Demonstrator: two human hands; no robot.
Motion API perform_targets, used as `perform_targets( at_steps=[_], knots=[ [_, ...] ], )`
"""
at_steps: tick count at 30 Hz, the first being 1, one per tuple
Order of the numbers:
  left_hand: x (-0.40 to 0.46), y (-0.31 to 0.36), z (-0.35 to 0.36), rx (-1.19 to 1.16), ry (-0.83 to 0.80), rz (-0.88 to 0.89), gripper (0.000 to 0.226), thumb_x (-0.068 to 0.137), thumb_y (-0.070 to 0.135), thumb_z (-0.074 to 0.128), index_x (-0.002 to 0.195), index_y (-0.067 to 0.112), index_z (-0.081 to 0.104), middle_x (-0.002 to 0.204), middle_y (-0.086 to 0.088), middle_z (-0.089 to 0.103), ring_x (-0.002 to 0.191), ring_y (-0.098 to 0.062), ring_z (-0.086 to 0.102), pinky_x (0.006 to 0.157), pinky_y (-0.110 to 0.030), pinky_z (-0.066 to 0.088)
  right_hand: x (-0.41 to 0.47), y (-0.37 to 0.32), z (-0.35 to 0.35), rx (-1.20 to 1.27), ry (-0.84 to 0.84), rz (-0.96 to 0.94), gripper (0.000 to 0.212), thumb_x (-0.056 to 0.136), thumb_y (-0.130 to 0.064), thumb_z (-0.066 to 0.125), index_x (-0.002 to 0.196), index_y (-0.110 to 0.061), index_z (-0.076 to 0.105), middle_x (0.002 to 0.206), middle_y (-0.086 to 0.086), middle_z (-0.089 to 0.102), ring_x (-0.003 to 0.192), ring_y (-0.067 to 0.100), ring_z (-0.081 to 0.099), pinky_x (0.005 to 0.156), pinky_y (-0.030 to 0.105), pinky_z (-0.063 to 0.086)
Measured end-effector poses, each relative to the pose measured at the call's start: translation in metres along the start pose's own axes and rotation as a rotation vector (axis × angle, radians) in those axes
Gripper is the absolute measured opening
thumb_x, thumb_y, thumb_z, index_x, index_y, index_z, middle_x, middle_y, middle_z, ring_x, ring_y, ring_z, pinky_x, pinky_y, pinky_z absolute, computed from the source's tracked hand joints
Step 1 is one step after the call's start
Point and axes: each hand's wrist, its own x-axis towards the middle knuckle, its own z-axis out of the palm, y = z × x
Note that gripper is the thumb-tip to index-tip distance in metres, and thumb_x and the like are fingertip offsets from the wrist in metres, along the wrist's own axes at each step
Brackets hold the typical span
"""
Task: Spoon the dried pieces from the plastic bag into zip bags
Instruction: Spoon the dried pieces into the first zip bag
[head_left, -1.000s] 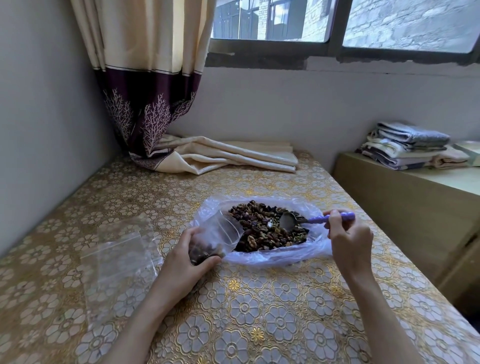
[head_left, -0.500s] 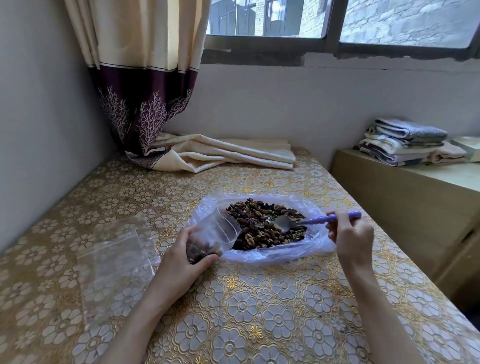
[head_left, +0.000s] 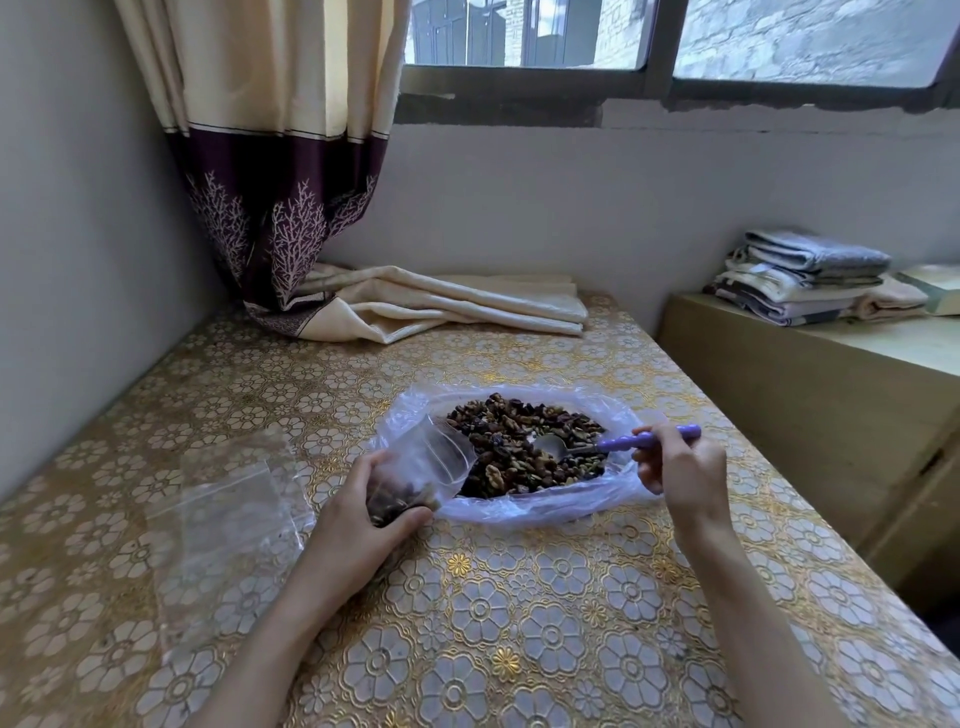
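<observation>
An open clear plastic bag (head_left: 597, 496) lies on the table with a heap of brown dried pieces (head_left: 519, 441) in it. My left hand (head_left: 358, 519) grips a small zip bag (head_left: 431, 467) by its lower part, where some pieces have collected; its mouth gapes toward the heap. My right hand (head_left: 685, 467) holds a spoon with a purple handle (head_left: 644, 440). The metal bowl of the spoon (head_left: 550, 445) rests among the pieces.
Empty clear zip bags (head_left: 228, 525) lie flat on the left of the gold floral tablecloth (head_left: 519, 623). A curtain end (head_left: 415, 306) is piled at the back. A wooden cabinet (head_left: 831, 415) with folded towels (head_left: 800, 280) stands on the right.
The spoon's bowl has dipped lower into the heap of pieces. My left hand still holds the zip bag in the same place.
</observation>
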Motion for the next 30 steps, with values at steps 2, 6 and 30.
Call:
perform_targets(
  at_steps=[2,6,30],
  knots=[
    [0.000,0.000,0.000,0.000,-0.002,0.004,0.065,0.069,0.042,0.075,0.123,0.030,0.041,0.104,0.011,0.057,0.087,-0.002,0.056,0.068,-0.011,0.040,-0.002,-0.002,0.001,-0.052,0.030,-0.048,0.029,0.092,-0.019,0.050,0.070,-0.005,0.064,0.054,0.004,0.056,0.048,0.013,0.046,0.045,0.022,0.036],
    [0.000,-0.001,0.000,0.003,-0.007,0.010,0.063,0.070,0.041,0.074,0.123,0.030,0.041,0.102,0.010,0.058,0.086,0.004,0.055,0.066,-0.010,0.041,-0.010,-0.010,0.006,-0.158,0.080,-0.256,0.036,0.092,-0.016,0.050,0.059,-0.023,0.063,0.052,0.006,0.053,0.049,0.020,0.045,0.045,0.027,0.035],
    [0.001,-0.002,-0.001,0.026,-0.009,0.012,0.062,0.071,0.040,0.074,0.122,0.029,0.041,0.100,0.010,0.058,0.083,0.009,0.053,0.063,-0.008,0.039,-0.016,-0.013,0.012,0.171,0.079,-0.013,0.030,0.094,-0.015,0.051,0.068,-0.003,0.062,0.050,0.001,0.061,0.043,0.011,0.052,0.039,0.018,0.038]
  ],
)
